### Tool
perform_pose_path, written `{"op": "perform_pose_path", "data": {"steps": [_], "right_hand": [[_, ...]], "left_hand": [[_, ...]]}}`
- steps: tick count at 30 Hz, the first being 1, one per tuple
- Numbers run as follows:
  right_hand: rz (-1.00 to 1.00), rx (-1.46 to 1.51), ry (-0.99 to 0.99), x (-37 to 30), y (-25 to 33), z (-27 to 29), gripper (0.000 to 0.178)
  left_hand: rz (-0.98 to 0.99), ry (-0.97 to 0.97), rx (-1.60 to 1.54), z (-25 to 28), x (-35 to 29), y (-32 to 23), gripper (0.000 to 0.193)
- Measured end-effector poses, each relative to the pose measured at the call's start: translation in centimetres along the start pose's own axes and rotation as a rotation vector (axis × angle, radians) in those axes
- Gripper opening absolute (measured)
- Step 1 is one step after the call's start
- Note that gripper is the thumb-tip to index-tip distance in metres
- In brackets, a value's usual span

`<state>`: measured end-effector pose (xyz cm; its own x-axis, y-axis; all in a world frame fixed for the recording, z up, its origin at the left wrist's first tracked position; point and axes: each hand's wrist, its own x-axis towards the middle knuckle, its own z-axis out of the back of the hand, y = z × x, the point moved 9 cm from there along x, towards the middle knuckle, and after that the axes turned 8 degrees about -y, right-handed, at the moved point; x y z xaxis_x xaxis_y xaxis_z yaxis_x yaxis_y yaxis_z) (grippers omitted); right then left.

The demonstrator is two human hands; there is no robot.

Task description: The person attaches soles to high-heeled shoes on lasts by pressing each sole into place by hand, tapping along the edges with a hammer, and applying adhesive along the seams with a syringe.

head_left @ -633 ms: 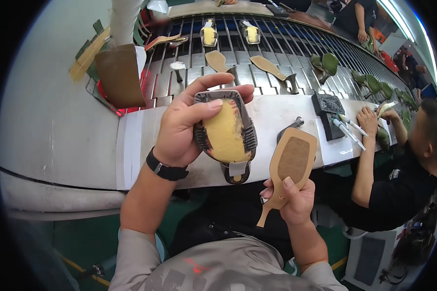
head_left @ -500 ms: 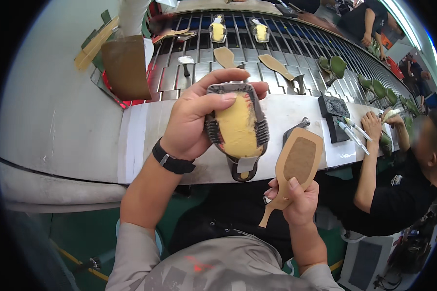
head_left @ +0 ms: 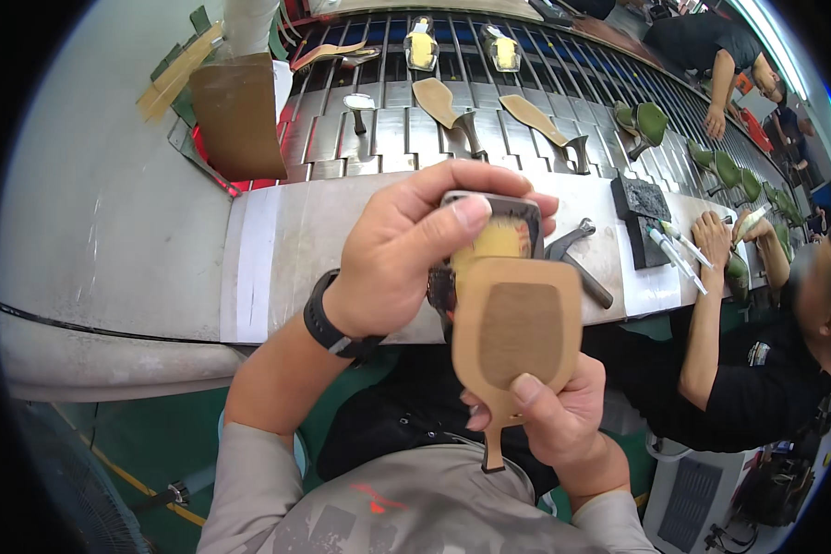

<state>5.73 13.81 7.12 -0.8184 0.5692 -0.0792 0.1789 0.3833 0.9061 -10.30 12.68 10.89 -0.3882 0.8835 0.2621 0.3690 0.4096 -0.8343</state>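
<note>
My left hand [head_left: 383, 254] is wrapped round a lasted shoe [head_left: 512, 242] held bottom up, its thumb pressing on the toe end. The shoe's underside is yellow with a dark pleated edge. My right hand [head_left: 568, 411] pinches a tan shoe sole [head_left: 519, 319] at its narrow waist, thumb on top. This sole has a darker brown patch on its forepart and a thin tail with a dark tip. It overlaps the near part of the shoe and hides it. I cannot tell whether the two touch. On the bench behind lies a hammer [head_left: 586, 268].
Across the pale bench [head_left: 328, 208] runs a slatted conveyor [head_left: 388, 148] with heeled tan soles [head_left: 531, 118], yellow-bottomed shoes [head_left: 422, 51] and green shoes [head_left: 646, 125]. A black block [head_left: 642, 205] and white pens [head_left: 676, 254] lie to the right, beside a co-worker's hands [head_left: 711, 242]. A brown board [head_left: 238, 120] stands left.
The sole has come left and in front of the shoe, with its tail swung toward me. The shoe has shifted right and slightly down. More of the hammer now shows.
</note>
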Motion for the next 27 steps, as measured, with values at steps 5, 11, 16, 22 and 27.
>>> {"op": "perform_pose_path", "data": {"steps": [5, 11, 16, 22, 27], "right_hand": [[-0.012, -0.024, -0.014, 1.5, -0.7, -0.5, 0.029], [0.091, -0.083, 0.005, 1.5, -0.5, -1.1, 0.031], [0.066, -0.083, -0.034, 1.4, -0.7, -0.8, 0.031], [0.082, -0.077, -0.023, 1.4, -0.8, -0.9, 0.031], [0.078, -0.067, -0.028, 1.3, -0.9, -1.0, 0.031]], "left_hand": [[0.025, 0.053, -0.079, -0.5, -1.4, 0.1, 0.049], [-0.052, 0.05, 0.028, -0.3, -2.0, -0.2, 0.065], [-0.062, 0.052, 0.049, -0.1, -2.1, 0.0, 0.063], [-0.093, 0.073, 0.077, -0.1, -2.3, -0.1, 0.061], [-0.084, 0.081, 0.053, -0.5, -2.5, -0.5, 0.056]]}}
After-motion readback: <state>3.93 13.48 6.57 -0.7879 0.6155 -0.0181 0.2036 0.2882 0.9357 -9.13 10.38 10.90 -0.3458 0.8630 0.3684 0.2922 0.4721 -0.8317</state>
